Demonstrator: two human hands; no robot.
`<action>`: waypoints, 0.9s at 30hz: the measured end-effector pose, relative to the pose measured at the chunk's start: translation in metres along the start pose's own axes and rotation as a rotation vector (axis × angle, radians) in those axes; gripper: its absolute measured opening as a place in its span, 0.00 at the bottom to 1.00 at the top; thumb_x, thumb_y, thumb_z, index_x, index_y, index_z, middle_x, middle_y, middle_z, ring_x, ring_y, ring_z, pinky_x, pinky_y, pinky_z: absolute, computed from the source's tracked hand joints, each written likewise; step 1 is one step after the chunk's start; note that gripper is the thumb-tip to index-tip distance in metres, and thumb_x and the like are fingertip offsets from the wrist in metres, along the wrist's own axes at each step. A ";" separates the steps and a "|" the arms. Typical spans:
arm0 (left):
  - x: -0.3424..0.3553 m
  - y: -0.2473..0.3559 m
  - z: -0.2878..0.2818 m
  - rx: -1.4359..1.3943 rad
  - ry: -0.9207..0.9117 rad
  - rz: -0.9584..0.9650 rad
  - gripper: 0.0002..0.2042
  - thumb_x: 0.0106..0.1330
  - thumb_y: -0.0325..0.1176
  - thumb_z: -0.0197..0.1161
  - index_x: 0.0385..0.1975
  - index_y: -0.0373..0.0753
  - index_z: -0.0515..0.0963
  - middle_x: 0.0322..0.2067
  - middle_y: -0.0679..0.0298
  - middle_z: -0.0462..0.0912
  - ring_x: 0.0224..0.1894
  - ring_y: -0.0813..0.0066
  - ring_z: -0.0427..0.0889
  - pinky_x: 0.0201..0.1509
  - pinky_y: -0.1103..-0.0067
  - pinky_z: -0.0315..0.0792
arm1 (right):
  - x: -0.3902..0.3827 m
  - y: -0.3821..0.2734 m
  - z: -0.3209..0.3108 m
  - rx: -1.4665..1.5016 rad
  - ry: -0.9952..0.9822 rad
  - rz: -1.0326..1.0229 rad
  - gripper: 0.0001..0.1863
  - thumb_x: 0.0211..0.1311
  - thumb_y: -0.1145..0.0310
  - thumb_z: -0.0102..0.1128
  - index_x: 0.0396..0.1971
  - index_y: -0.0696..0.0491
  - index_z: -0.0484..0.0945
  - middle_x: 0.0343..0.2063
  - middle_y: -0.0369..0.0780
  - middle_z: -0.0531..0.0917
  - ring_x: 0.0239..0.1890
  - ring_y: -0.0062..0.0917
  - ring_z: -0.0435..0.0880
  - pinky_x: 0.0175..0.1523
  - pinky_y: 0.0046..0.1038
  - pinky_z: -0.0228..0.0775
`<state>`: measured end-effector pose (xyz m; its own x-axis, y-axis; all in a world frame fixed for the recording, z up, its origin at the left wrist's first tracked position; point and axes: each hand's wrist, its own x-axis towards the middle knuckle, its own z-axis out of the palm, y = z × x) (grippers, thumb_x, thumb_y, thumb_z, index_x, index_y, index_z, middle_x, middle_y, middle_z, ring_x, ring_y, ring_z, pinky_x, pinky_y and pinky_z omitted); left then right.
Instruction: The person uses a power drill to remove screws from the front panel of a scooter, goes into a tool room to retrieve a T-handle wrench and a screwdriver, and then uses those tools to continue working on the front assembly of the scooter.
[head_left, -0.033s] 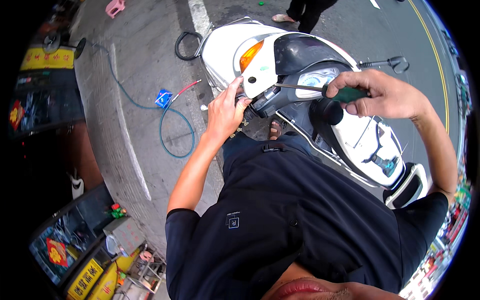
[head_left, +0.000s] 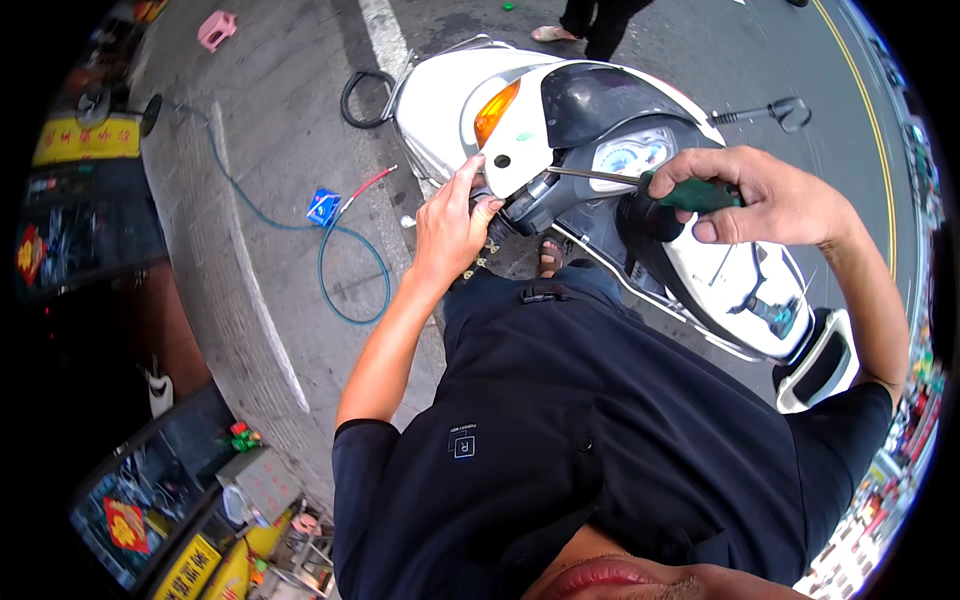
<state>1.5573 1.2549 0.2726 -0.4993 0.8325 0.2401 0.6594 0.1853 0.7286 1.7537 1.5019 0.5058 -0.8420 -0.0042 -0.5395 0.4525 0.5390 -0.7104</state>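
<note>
A white scooter stands in front of me, with an orange turn signal and a dark windscreen piece at its front. My left hand grips the lower left edge of the white handlebar cover, beside a round dark hole. In my right hand is a screwdriver with a green handle, held between thumb and fingers. Its metal shaft points left across the instrument dial. The tip meets the cover's right edge; whether it sits in a gap cannot be made out.
A rear-view mirror sticks out on the far right side. Left on the pavement lie a teal hose, a blue box and a black coiled tube. Another person's legs stand beyond the scooter. A pink stool is farther off.
My right fingers have shifted slightly on the screwdriver, and more of its green handle shows. My left hand stays on the cover's edge. The whole view has moved a little.
</note>
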 end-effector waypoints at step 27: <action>0.049 -0.048 -0.013 -0.222 -0.387 0.258 0.35 0.63 0.44 0.74 0.64 0.31 0.68 0.28 0.57 0.84 0.29 0.65 0.85 0.37 0.69 0.76 | 0.129 -0.121 0.312 0.198 1.955 0.063 0.26 0.49 0.66 0.81 0.49 0.55 0.82 0.39 0.44 0.89 0.36 0.35 0.91 0.40 0.29 0.84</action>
<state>1.4939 1.2801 0.2579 -0.0640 0.9766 0.2055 0.5778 -0.1316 0.8055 1.6819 1.1730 0.3807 0.1201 0.8615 0.4934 0.3941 0.4148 -0.8201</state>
